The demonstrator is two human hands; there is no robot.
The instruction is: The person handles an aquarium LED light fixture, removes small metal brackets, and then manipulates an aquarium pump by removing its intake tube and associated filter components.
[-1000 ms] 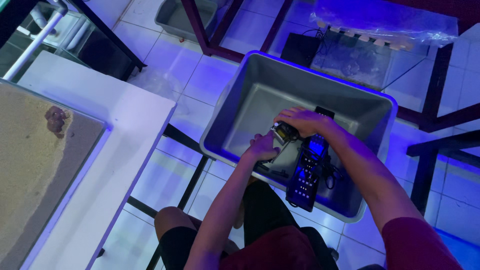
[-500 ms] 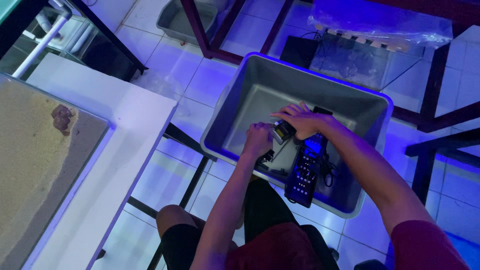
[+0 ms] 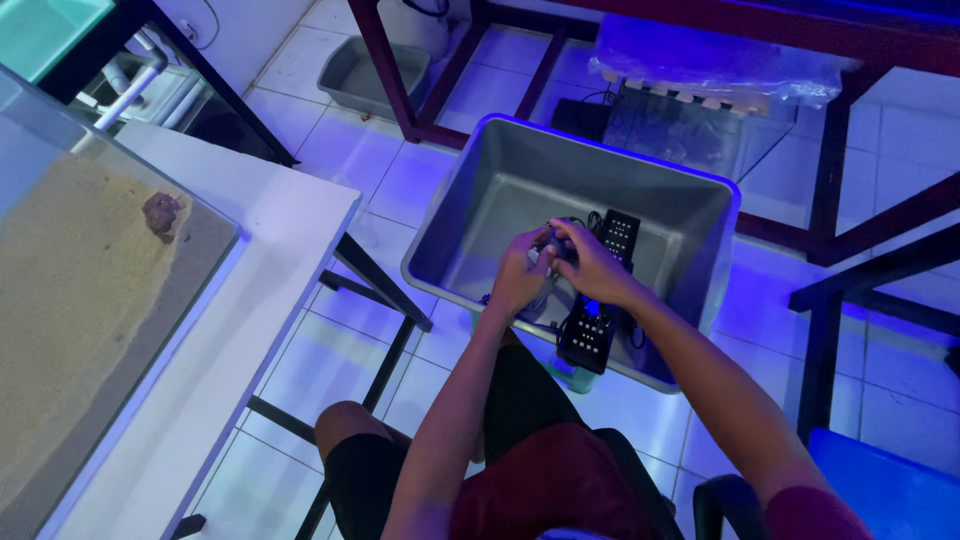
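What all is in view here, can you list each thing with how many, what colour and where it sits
Large grey plastic tub: one, grey, centre, on the tiled floor before the person's knees.
Black flat light panels: two, black, one over the tub's near rim, the other inside past the hands.
Small grey plastic tray: one, grey, floor at top, by the rack leg.
Glass tank with sandy bottom: one, clear with tan sand, left, on a white table.
Dark red metal rack: one, top and right.
Blue seat: one, bottom right.
Left hand: one, in the tub, on a small dark part.
Right hand: one, beside it, on the same part.
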